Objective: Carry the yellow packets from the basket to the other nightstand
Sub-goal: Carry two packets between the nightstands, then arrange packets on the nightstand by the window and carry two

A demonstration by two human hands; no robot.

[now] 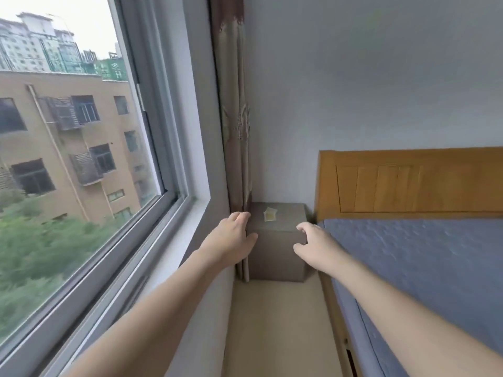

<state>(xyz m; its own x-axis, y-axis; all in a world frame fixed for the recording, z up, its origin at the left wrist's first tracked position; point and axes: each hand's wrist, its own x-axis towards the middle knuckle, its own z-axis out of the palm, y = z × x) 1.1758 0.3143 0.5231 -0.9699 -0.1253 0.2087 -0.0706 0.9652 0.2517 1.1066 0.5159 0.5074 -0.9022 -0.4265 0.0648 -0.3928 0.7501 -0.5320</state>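
On the nightstand lie yellow packets; left hand and right hand reach forward, each grip loose, holding nothing.

nightstand: matt grey-brown, smooth | yellow packets: pale, paper-like | headboard: warm wood, satin sheen | bedspread: blue cloth, rough quilted texture | curtain: patterned fabric | window frame: smooth white

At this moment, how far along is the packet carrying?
Yellow packets already lie on the grey nightstand by the curtain. Left hand and right hand both hold nothing. No basket is in view, so what remains cannot be judged.
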